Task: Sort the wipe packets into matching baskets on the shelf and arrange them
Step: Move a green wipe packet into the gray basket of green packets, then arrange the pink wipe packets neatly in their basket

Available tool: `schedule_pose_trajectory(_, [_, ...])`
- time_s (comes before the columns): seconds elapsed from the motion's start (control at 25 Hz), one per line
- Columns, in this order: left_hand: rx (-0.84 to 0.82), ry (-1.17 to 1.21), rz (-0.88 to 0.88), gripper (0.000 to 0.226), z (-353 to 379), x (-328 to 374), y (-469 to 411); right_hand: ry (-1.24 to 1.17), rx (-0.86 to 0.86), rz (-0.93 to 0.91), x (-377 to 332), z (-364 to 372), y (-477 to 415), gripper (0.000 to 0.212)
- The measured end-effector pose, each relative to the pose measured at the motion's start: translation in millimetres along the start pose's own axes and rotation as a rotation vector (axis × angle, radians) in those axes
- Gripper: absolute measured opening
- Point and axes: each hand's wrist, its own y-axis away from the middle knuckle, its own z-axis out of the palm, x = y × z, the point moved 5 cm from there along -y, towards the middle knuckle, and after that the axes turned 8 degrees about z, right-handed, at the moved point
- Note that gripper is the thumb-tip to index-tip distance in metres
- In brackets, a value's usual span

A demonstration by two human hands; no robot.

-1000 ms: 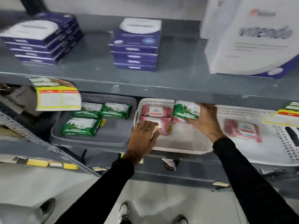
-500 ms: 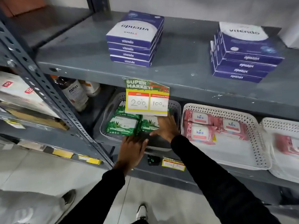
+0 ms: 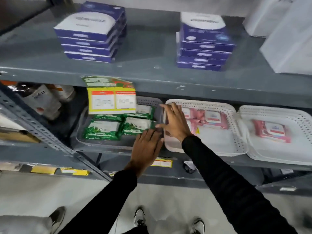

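Several green wipe packets lie in a grey basket on the lower shelf. To its right, a white basket holds pink wipe packets. A further white basket on the right holds one pink packet. My left hand rests flat on the grey basket's front right corner, fingers apart and empty. My right hand spreads open over the gap between the grey and white baskets, touching the white one's left rim. It holds nothing.
A yellow and green price sign hangs from the upper shelf edge, hiding the grey basket's back. Two stacks of blue boxes stand on the upper shelf. A perforated steel post slants on the left. Another person's shoe is at bottom left.
My right hand carried a green packet from the white basket to the grey one and let it go. It now sits at the white basket's left rim. My left hand followed leftward.
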Motion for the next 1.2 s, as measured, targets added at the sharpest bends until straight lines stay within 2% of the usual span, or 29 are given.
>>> schedule_pose_trajectory(0.12, [-0.021, 0.064, 0.113, 0.035, 21.7, 58.7, -32.3, -0.017, 0.146, 0.115, 77.0, -57.6, 21.1, 0.069])
schedule_pose_trajectory(0.24, [-0.025, 0.100, 0.199, 0.035, 44.1, 113.6, -55.0, -0.032, 0.174, 0.240, 151.0, -101.1, 44.2, 0.069])
schedule_pose_trajectory(0.48, [-0.023, 0.076, 0.306, 0.029, 93.3, 216.7, -93.8, 0.011, 0.118, 0.478, 303.9, -165.4, 89.0, 0.071])
schedule_pose_trajectory(0.6, [-0.076, 0.065, 0.291, 0.029, 114.7, 247.8, -107.7, -0.005, 0.058, 0.577, 367.9, -177.6, 99.5, 0.059])
schedule_pose_trajectory(0.64, [-0.105, 0.066, 0.281, 0.031, 120.9, 254.8, -110.1, 0.001, 0.014, 0.621, 387.1, -178.7, 100.9, 0.064])
schedule_pose_trajectory(0.76, [-0.171, 0.017, 0.259, 0.036, 134.6, 265.8, -110.4, 0.067, -0.209, 0.644, 459.5, -157.1, 95.0, 0.099])
schedule_pose_trajectory(0.88, [-0.204, -0.076, 0.262, 0.037, 139.1, 267.8, -109.0, 0.181, -0.233, 0.588, 453.0, -174.7, 97.2, 0.094])
schedule_pose_trajectory(1.0, [-0.200, -0.120, 0.279, 0.036, 136.4, 268.6, -110.0, 0.125, -0.161, 0.590, 450.4, -178.8, 97.2, 0.087])
schedule_pose_trajectory(1.12, [-0.159, -0.053, 0.293, 0.038, 133.0, 264.1, -108.2, -0.122, -0.025, 0.566, 441.3, -175.7, 98.7, 0.067])
schedule_pose_trajectory(1.2, [-0.140, -0.044, 0.287, 0.037, 129.8, 251.5, -104.2, -0.321, 0.086, 0.543, 403.5, -184.4, 100.3, 0.049])
